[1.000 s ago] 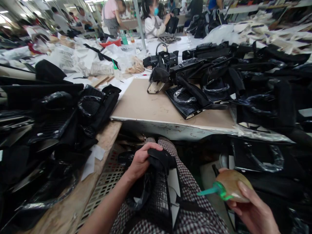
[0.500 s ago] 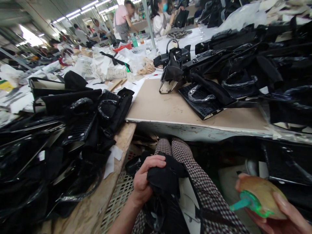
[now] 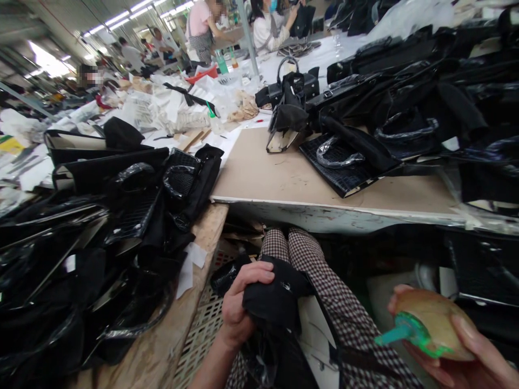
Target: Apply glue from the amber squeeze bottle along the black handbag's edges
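On my lap lies a black handbag (image 3: 275, 302), its pale inner panel turned to the right. My left hand (image 3: 243, 300) is closed around the bag's bunched black fabric, thumb side toward my knees. At the lower right, my right hand (image 3: 470, 351) grips a yellowish glue bottle (image 3: 438, 319) with a green nozzle pointing left toward my legs. Green smears cover the bottle's shoulder. The bottle is apart from the bag, out over the right side of my lap.
Black bags (image 3: 101, 259) are heaped on a wooden bench (image 3: 162, 308) to the left. Ahead stands a table (image 3: 259, 167) bearing more bags (image 3: 340, 162). A plastic crate (image 3: 198, 324) sits beside my left leg. Several people work farther back.
The glue bottle has shifted very slightly left. My left hand keeps its hold on the bag, almost unmoved. The view has tilted a little.
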A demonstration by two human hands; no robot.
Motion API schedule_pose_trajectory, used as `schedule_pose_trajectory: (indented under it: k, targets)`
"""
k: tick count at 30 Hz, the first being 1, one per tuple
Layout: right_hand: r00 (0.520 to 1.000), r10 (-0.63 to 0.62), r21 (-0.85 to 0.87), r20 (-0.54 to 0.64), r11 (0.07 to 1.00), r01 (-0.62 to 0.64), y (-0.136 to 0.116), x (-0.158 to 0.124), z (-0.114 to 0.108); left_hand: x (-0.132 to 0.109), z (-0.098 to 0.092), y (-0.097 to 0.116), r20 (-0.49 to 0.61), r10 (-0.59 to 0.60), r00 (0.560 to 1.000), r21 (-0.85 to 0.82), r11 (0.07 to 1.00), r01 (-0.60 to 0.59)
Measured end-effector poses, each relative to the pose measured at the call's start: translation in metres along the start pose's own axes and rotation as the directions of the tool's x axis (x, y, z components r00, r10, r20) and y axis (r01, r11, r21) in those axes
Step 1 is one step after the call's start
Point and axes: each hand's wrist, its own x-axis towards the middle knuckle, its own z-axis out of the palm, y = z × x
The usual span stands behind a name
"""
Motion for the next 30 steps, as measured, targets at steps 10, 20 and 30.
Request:
schedule_pose_trajectory:
  k: [10, 20, 30]
  targets:
    - [0.994, -0.068, -0.041, -0.083, 0.997, 0.064, -0.041, -0.016, 0.028, 0.041, 0.015, 0.002, -0.178, 0.004, 0.984, 0.115, 0.993, 0.016]
    - [0.963, -0.241, -0.251, -0.125, 0.946, 0.204, -0.037, 0.002, -0.010, 0.024, 0.057, -0.010, -0.037, 0.052, 0.998, 0.287, 0.957, -0.039]
    - [0.974, -0.226, -0.629, 0.008, 0.756, 0.181, -0.017, 0.010, -0.028, -0.001, 0.062, -0.009, 0.032, -0.189, 0.981, 0.233, 0.956, 0.176]
